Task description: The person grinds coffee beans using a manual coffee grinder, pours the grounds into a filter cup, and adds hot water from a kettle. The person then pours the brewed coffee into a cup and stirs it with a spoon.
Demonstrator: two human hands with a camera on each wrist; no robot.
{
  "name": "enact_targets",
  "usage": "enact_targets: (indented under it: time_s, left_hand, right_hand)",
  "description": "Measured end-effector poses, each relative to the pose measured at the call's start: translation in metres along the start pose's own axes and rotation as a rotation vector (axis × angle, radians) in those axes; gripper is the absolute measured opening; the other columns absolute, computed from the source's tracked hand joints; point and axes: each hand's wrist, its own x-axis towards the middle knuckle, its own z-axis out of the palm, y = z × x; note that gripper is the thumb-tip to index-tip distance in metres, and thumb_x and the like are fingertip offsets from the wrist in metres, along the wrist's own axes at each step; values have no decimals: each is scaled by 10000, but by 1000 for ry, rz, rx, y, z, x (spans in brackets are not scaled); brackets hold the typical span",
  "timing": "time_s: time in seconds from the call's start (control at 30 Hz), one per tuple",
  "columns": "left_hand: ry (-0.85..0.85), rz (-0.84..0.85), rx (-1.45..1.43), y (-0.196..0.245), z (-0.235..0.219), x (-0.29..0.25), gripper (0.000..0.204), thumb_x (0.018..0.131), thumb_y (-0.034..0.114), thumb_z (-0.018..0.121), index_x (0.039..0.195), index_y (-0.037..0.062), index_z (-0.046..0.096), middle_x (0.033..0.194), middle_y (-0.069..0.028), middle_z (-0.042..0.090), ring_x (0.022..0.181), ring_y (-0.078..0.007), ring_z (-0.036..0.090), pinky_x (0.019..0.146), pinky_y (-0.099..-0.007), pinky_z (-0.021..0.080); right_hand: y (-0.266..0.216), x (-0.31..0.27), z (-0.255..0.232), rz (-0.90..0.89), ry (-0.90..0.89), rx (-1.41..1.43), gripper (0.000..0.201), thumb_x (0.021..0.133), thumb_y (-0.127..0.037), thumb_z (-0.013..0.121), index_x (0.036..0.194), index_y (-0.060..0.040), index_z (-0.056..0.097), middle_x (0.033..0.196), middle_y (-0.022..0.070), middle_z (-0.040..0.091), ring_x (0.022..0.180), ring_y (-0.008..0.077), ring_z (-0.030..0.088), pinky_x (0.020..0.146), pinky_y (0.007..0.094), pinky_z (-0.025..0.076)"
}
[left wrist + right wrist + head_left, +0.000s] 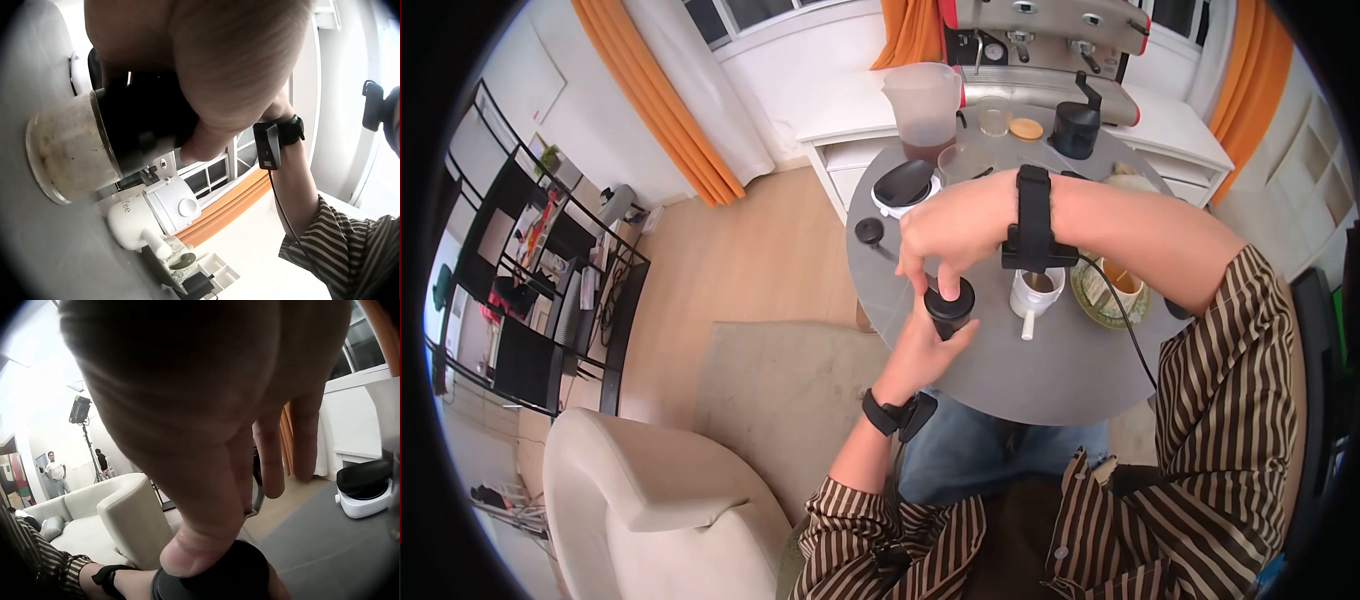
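A hand coffee grinder [951,309] stands at the table's near left side, with a black body and a clear lower jar [70,147] marked by brown residue. My left hand [918,352] grips the black body, thumb along its near side. From above, my right hand [960,225] reaches to the grinder's black top [231,575]. Its thumb [187,553] rests on that top, and its index finger bends down to a thin metal handle [257,487] at the edge. The palm partly hides this contact.
A white mug-like pot [1036,297], a green plate [1097,300] with a cup, and a white scale with a black scoop [905,183] share the grey table [1000,385]. Behind are a jug [925,110], a black grinder [1076,128] and an espresso machine [1040,85].
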Motion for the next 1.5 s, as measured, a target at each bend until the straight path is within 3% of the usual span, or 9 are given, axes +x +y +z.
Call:
enact_targets:
  time_s: [0.17,0.5,0.73,0.9,0.97,1.0,1.1,1.3,1.5]
  left_hand:
    - [25,52,43,1,1,1,492,874,97,760,1261,45,462,1100,-60,570,1014,-168,582,905,-340,493]
    - [27,38,95,2,0,2,481,891,141,746,1214,37,404,1010,-85,584,904,-191,603,838,-347,505]
    - [7,11,25,2,0,2,503,892,146,743,1235,36,392,1037,-94,584,920,-191,606,838,-343,509]
    - [42,53,65,-3,1,4,546,859,124,760,1280,41,423,1070,-68,606,996,-170,606,890,-349,501]
    - [32,55,34,-2,0,4,547,857,115,756,1282,40,421,1089,-73,606,1016,-172,606,901,-349,500]
    - [28,53,-1,-2,0,4,548,855,107,753,1284,40,420,1108,-79,605,1036,-174,605,912,-349,499]
    - [6,-46,9,1,-1,4,560,854,88,737,1309,45,415,1155,-94,599,1082,-180,597,936,-350,493]
    - [47,99,82,1,-1,2,520,873,147,747,1274,47,432,1066,-112,633,951,-199,643,842,-357,520]
    - [47,-20,24,4,0,0,528,850,161,785,1252,55,459,1065,-77,571,944,-181,579,859,-343,498]
  right_hand:
    - [-20,-1,-16,255,-77,-43,341,743,-236,839,1000,-27,756,943,143,735,904,314,694,734,431,545]
    - [-15,0,-9,393,-59,-83,464,735,-368,865,934,28,729,810,157,710,742,287,682,650,411,532]
    - [-18,-23,13,545,-45,89,561,896,-553,635,662,-51,722,625,79,685,607,224,662,600,369,517]
    - [-36,-28,37,576,70,196,489,934,-401,638,671,6,705,663,139,699,628,262,689,626,386,541]
    - [-46,-24,60,342,293,-190,434,954,-282,635,711,75,678,695,215,681,666,355,687,649,432,542]
    - [-46,-24,74,292,480,-103,378,975,-209,613,791,117,662,736,282,651,708,436,663,658,474,526]
    - [-59,-30,56,537,294,154,387,995,-223,592,836,124,655,752,297,643,727,451,661,651,483,511]
    - [-102,-83,26,510,-19,166,478,1000,-418,577,1112,46,543,899,246,686,909,420,675,748,493,515]
    - [-129,-114,85,191,163,-52,317,887,-126,699,1026,72,494,969,202,568,892,375,639,745,433,539]
